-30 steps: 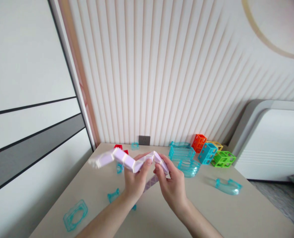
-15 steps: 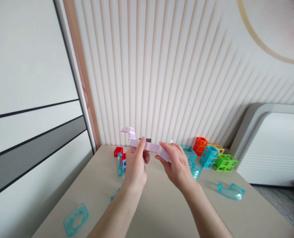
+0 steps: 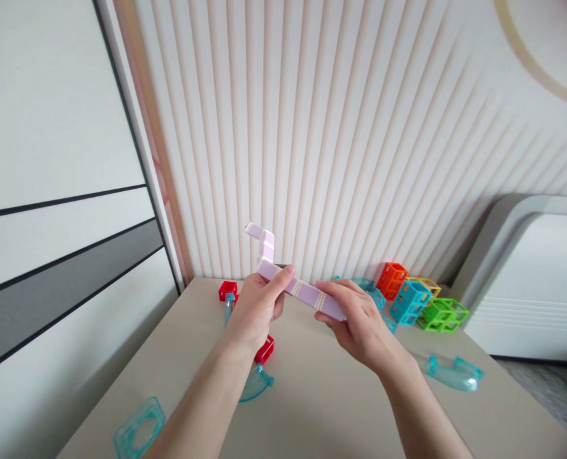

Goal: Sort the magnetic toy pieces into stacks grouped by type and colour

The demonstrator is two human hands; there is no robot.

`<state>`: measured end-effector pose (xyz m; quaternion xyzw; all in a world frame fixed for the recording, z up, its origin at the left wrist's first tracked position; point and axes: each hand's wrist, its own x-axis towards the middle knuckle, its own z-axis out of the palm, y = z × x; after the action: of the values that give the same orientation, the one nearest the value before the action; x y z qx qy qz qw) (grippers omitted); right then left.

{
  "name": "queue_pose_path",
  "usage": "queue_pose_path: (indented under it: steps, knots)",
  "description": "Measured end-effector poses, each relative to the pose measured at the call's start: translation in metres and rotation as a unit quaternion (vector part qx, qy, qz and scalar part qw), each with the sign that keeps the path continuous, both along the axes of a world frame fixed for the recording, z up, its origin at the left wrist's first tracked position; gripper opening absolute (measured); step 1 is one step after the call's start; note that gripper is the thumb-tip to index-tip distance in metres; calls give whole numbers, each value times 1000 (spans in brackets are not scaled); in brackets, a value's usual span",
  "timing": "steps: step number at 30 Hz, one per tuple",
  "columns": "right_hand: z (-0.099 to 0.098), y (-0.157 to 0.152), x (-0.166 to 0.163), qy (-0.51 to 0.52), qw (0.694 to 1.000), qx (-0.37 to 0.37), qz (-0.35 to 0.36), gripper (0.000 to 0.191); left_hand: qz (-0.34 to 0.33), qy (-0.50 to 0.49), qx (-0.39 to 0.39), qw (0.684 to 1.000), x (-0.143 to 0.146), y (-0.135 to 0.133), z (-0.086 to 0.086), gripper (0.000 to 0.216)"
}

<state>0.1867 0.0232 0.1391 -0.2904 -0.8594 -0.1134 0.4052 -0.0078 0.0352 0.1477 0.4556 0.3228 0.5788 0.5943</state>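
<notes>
A lilac and white twisty snake puzzle [image 3: 308,293] is held up in front of me above the table. Its far left end bends upward and then to the left, while the part between my hands runs straight, sloping down to the right. My left hand [image 3: 258,307] is closed round the middle stretch, thumb on top. On the right end, my right hand [image 3: 360,317] pinches the last visible segments between thumb and fingers, hiding the tip. A small dark object [image 3: 280,266] shows partly behind the puzzle; its kind cannot be made out.
Red blocks [image 3: 265,350] and clear teal track pieces [image 3: 257,385] lie on the table [image 3: 312,395] around my left arm. A teal frame [image 3: 140,428] is at front left. Orange [image 3: 391,280], blue [image 3: 410,302] and green [image 3: 443,315] open blocks stand back right, near a curved teal piece [image 3: 455,373].
The puzzle's right end was angled at a joint and now lines up with the middle segments. Its left end stands higher. Both hands keep hold, and the view has shifted slightly.
</notes>
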Motion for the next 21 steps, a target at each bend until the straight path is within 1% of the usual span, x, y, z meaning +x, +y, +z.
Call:
queue_pose_path:
  steps: [3,5,7,9,11,13,14,15,17,18,19,21]
  knots:
    - [-4,-2,2,19,1000,-21,2,42,-16,9,18,1000,-2,-1,1,50]
    - [-8,-4,0,58,997,-42,-6,50,-35,-10,38,999,-1,-4,2,43]
    - [-13,-6,-4,111,990,-88,2,61,-88,-23,51,995,3,-8,3,38]
    - [-17,-7,-10,158,975,-152,32,72,-126,-26,52,990,8,-11,4,38]
    - [-20,-7,-17,211,953,-210,60,82,-106,-35,48,993,11,-11,3,32]
    - [-20,-7,-24,273,924,-257,76,89,-61,-63,47,995,13,-9,2,25]
    - [-20,-7,-28,303,908,-278,82,88,-45,-79,50,995,13,-7,2,23]
    - [-18,-7,-31,323,892,-304,88,84,-32,-92,55,994,13,-6,1,23]
    - [-14,-9,-37,334,869,-353,99,62,-21,-106,67,992,12,-5,1,24]
    - [-12,-10,-39,331,862,-372,99,49,-26,-106,69,992,11,-5,0,26]
    - [-10,-12,-40,325,857,-388,97,41,-34,-101,68,992,10,-5,0,29]
    - [-7,-15,-42,316,851,-411,87,40,-50,-85,67,993,10,-5,-2,34]
